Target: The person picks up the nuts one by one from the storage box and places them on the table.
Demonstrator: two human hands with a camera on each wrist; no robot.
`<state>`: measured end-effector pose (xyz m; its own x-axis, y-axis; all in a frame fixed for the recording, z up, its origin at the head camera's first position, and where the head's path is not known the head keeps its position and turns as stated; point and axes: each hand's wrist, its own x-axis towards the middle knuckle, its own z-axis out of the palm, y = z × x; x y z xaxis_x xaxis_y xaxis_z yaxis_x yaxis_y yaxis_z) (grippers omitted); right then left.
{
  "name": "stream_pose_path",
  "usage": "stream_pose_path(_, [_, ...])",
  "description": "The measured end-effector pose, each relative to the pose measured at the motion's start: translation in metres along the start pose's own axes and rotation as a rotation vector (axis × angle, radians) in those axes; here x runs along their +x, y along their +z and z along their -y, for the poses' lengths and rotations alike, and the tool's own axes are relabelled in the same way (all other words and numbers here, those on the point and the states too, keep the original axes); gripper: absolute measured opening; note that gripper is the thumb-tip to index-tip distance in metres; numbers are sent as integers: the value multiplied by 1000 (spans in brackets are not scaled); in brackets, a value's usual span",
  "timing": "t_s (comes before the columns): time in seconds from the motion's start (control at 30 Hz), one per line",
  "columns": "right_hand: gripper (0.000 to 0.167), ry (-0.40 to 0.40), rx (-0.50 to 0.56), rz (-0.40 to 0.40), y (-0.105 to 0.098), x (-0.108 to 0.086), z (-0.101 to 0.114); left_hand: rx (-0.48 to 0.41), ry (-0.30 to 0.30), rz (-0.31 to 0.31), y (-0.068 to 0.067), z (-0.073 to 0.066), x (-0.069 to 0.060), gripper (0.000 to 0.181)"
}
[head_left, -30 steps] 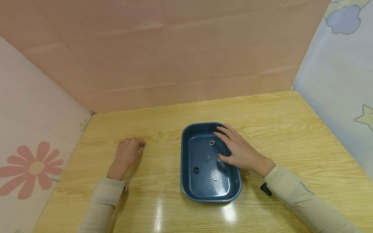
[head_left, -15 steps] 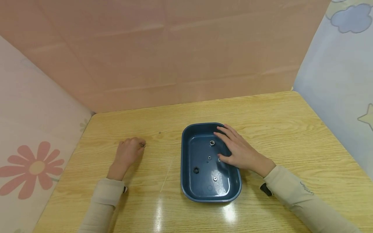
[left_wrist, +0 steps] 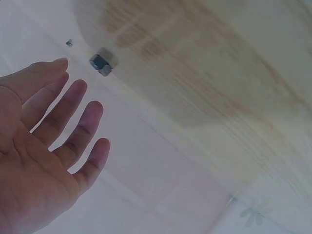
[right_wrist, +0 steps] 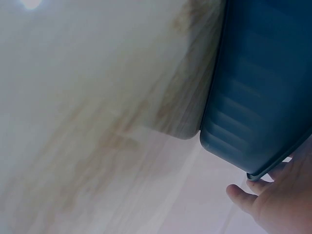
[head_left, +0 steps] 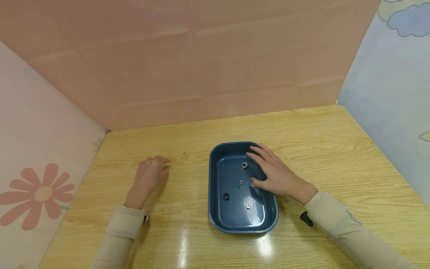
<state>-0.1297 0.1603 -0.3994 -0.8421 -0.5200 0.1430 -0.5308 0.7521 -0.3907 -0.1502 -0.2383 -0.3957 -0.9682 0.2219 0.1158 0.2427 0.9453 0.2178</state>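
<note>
Nut [left_wrist: 101,64] near left hand [head_left: 149,174]; right hand [head_left: 279,175] on blue tray [head_left: 230,218]

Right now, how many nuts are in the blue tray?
5: far nut, small middle nut, partly covered nut by the right hand, black left nut, nearest nut. More may be hidden.

A Nook With a Nursery Look

Around this wood-grain desk [head_left: 302,134] stand a creased pinkish backdrop [head_left: 201,63] and pale side walls [head_left: 386,82] bearing a big flower [head_left: 43,194] and a cloud [head_left: 411,22]; whether it's a home, I can't tell.
</note>
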Motion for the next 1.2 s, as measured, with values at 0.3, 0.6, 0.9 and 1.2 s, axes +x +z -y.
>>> stream_pose_path(0.3, [76,4,5,4,0,0,0,-5,58,-66,-2,-12,0,34])
stream_pose_path(0.6, [76,10,12,7,0,0,1,-38,124,-113,-6,-25,-1,35])
stream_pose_path(0.9, [76,5,15,9,-1,0,0,-44,172,-124,-14,-43,-2,34])
stream_pose_path(1.2, [76,6,8,13,0,0,0,-66,238,-141,-16,-59,-3,33])
